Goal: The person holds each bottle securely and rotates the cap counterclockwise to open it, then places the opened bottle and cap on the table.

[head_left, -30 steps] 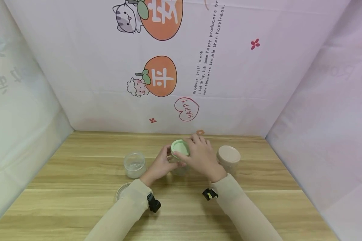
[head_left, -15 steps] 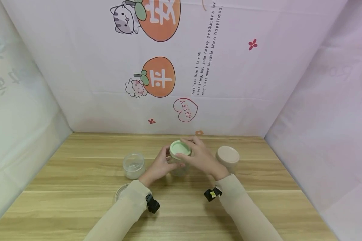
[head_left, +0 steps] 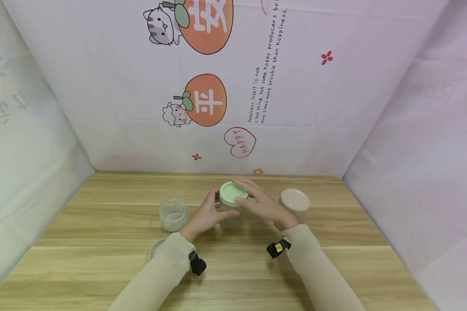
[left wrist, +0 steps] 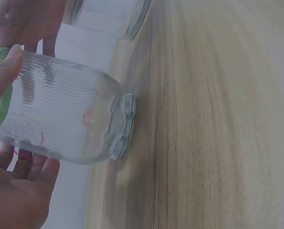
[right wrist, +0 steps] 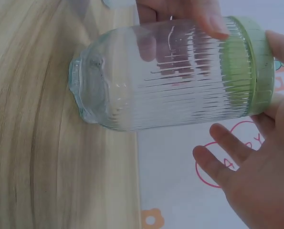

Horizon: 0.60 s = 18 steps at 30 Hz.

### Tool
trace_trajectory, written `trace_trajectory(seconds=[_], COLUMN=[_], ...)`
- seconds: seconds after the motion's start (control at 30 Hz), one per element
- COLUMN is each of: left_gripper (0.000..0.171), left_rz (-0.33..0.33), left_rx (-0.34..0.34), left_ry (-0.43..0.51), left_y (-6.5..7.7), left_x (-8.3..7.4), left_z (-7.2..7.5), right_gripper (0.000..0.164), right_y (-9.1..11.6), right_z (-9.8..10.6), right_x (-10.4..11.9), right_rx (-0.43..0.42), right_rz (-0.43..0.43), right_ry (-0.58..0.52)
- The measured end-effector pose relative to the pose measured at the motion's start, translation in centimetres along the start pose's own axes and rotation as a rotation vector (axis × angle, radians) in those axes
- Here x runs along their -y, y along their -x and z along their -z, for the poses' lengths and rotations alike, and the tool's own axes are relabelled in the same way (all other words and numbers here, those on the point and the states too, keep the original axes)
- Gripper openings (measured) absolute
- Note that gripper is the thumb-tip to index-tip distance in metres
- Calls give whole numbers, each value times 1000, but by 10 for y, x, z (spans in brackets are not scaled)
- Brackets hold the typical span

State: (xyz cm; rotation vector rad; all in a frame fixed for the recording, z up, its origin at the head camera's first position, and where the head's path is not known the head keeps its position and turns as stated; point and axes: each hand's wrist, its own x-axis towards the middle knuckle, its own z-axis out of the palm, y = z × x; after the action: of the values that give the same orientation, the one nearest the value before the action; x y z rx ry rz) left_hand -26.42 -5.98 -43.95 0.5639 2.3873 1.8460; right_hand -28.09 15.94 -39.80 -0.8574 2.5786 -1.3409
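A clear ribbed glass jar (right wrist: 165, 81) with a pale green lid (head_left: 232, 193) stands upright on the wooden table in the middle of the head view. My left hand (head_left: 206, 216) grips the jar's body from the left, thumb in front and fingers behind. From the right, my right hand (head_left: 266, 208) holds the green lid between its thumb and a finger at the rim. Two other fingertips (right wrist: 204, 155) of that hand stand off the glass. In the left wrist view the jar's foot (left wrist: 125, 124) meets the tabletop.
Left of the hands stands a small clear jar (head_left: 173, 214) without a lid. A clear round lid (head_left: 156, 247) lies nearer, partly under the left sleeve. A beige-lidded jar (head_left: 294, 200) stands right of the right hand. White printed cloth (head_left: 288, 142) walls the back and sides.
My right hand has turned around the lid, its fingers swinging off the far side toward the right edge, and its wrist has shifted right. The left hand and jar stay almost still.
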Motion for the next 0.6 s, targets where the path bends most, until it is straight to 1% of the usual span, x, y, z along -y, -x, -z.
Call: trace_trajectory(seconds=[0.17,0.3,0.4,0.5,0.6], left_gripper=[89,89,90,90,90], left_rz=[1,5,6,10,12], left_rx=[13,18,17,17,16], left_ry=[-11,-19,-18,-19,-20], left_y=[1,0,0,0,0], left_x=[-1,-2,-2,-2,-2], left_z=[1,1,1,2,1], right_gripper=[58,56,55,55,54], right_y=[-1,-2,-1,-1,0], right_z=[0,-1,-3,-6,-9], right_x=[-2,-4,-2,2,8], right_rx=[20,3,-30,-80,-140], right_rz=[46,64,108,146,158], right_ry=[-10,5,51,124,211])
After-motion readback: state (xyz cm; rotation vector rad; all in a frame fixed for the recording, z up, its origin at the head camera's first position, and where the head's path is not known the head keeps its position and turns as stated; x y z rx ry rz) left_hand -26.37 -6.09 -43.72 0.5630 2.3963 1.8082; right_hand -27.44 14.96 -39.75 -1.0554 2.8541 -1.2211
